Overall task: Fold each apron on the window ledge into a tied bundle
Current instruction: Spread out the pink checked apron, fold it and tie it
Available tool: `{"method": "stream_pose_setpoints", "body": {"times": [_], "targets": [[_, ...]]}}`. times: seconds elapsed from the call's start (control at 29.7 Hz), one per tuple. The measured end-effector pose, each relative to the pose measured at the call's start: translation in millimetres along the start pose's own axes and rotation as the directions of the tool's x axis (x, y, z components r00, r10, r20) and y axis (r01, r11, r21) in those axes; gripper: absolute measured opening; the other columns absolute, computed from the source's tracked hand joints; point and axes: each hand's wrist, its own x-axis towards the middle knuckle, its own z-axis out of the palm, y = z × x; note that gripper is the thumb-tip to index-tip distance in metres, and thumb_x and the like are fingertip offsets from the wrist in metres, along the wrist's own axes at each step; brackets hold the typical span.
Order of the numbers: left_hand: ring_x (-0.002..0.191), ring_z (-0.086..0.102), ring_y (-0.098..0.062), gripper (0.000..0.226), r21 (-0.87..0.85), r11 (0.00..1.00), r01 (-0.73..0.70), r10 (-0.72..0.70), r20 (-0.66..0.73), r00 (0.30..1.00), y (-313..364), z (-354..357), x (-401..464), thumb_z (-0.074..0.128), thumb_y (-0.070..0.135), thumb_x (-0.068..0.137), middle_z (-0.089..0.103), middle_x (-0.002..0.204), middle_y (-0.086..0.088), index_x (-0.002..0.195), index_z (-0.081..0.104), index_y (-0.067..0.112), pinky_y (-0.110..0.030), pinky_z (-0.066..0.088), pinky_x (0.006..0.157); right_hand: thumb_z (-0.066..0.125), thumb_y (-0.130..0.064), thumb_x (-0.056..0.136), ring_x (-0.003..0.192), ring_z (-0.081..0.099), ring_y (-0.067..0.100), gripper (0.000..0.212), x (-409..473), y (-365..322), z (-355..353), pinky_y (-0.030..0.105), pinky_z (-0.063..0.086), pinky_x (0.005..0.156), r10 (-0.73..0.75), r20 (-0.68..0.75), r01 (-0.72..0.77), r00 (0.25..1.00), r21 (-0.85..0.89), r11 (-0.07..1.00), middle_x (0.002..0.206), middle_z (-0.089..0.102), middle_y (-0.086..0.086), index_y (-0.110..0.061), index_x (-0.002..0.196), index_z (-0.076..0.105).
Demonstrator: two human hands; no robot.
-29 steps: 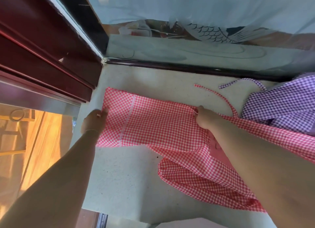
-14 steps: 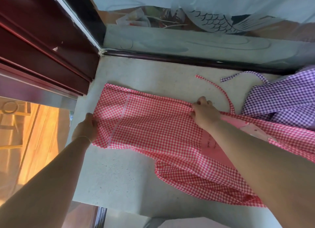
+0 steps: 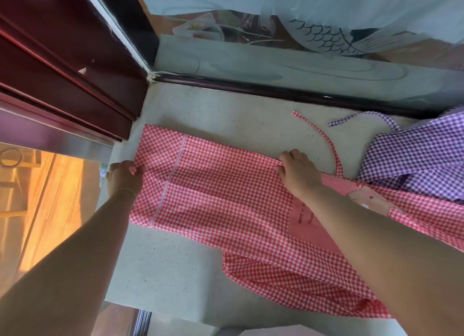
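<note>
A red-and-white checked apron (image 3: 226,205) lies stretched across the pale stone window ledge (image 3: 226,114), its lower part bunched near the front edge. My left hand (image 3: 124,176) pinches the apron's left hem. My right hand (image 3: 297,171) grips its far edge near the middle, fingers curled over the cloth. A thin red strap (image 3: 324,141) curves away behind my right hand. The apron's pink pocket (image 3: 311,225) shows beside my right forearm. A purple checked apron (image 3: 414,159) lies crumpled at the right, its strap (image 3: 356,117) trailing left.
A dark red window frame (image 3: 62,66) walls the ledge on the left. The glass pane with a dark sill strip (image 3: 276,90) runs along the back. The ledge's front edge drops off below, with a wooden floor (image 3: 37,210) visible at the left.
The apron now lies flatter and more stretched along the ledge. My left hand has shifted slightly down the left hem, and my right hand has drawn the far edge taut.
</note>
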Motion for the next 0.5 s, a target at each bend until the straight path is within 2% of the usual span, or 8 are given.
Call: {"method": "stream_pose_setpoints", "body": {"times": [0.07,0.13,0.2,0.24,0.34,0.4,0.5], "targets": [[0.110,0.053,-0.040,0.040,-0.041,0.997,0.058,-0.058,0.006,0.998,3.1,2.0,4.1,0.060,0.041,0.091,0.058,0.121,-0.019,0.112,0.063,0.007,-0.053,0.046,0.098,0.044,-0.035,0.099,0.105,0.052,0.027,0.038,1.1,-5.0,-1.1,0.038,0.046,0.087,0.047,-0.007,-0.047,0.999,-0.022,0.999,0.120,0.052,0.012,-0.008,0.125,0.045],[0.112,0.052,-0.039,0.058,-0.080,0.990,0.116,-0.112,0.055,0.992,7.4,2.9,6.0,0.065,0.049,0.084,0.055,0.124,-0.017,0.122,0.053,0.008,-0.051,0.046,0.097,0.048,-0.043,0.096,0.105,0.054,0.029,0.048,1.6,-8.5,-2.2,0.040,0.044,0.087,0.159,-0.008,-0.159,0.987,-0.074,0.985,0.119,0.053,0.012,-0.007,0.127,0.040],[0.107,0.054,-0.039,0.073,-0.045,0.987,0.156,-0.150,0.115,0.982,10.4,2.9,6.2,0.067,0.055,0.080,0.056,0.118,-0.018,0.129,0.044,0.007,-0.050,0.050,0.092,0.048,-0.056,0.092,0.107,0.056,0.031,0.061,2.4,-8.5,-4.2,0.043,0.042,0.091,0.268,0.004,-0.265,0.964,-0.136,0.955,0.117,0.056,0.012,-0.007,0.128,0.039],[0.102,0.057,-0.039,0.072,-0.018,0.986,0.169,-0.164,0.154,0.974,12.4,2.4,5.9,0.066,0.055,0.081,0.057,0.112,-0.018,0.127,0.044,0.006,-0.048,0.052,0.088,0.045,-0.062,0.090,0.107,0.056,0.031,0.066,2.9,-7.0,-5.9,0.044,0.040,0.094,0.298,0.012,-0.292,0.954,-0.174,0.941,0.116,0.057,0.012,-0.008,0.127,0.041],[0.085,0.059,-0.033,0.053,0.038,0.989,0.142,-0.147,0.227,0.963,8.2,5.0,5.0,0.057,0.053,0.088,0.062,0.096,-0.016,0.110,0.054,0.004,-0.041,0.054,0.082,0.036,-0.078,0.083,0.101,0.058,0.029,0.077,2.0,-0.2,-10.4,0.043,0.039,0.095,0.307,0.043,-0.283,0.951,-0.284,0.916,0.106,0.062,0.009,-0.009,0.114,0.051],[0.085,0.061,-0.035,0.052,0.046,0.992,0.121,-0.128,0.201,0.971,1.0,7.6,1.4,0.052,0.056,0.089,0.064,0.099,-0.018,0.104,0.057,0.006,-0.045,0.055,0.084,0.033,-0.083,0.078,0.099,0.057,0.028,0.083,-0.3,5.4,-14.2,0.041,0.042,0.093,0.293,0.089,-0.254,0.952,-0.303,0.918,0.103,0.061,0.009,-0.009,0.110,0.054],[0.088,0.062,-0.040,0.054,0.032,0.987,0.155,-0.158,0.126,0.979,-12.9,12.0,-5.9,0.046,0.057,0.091,0.064,0.106,-0.019,0.108,0.059,0.007,-0.052,0.055,0.083,0.042,-0.082,0.075,0.111,0.050,0.030,0.083,-3.1,15.6,-22.5,0.042,0.043,0.096,0.291,0.215,-0.218,0.932,-0.306,0.927,0.118,0.053,0.012,-0.011,0.117,0.057]]}}
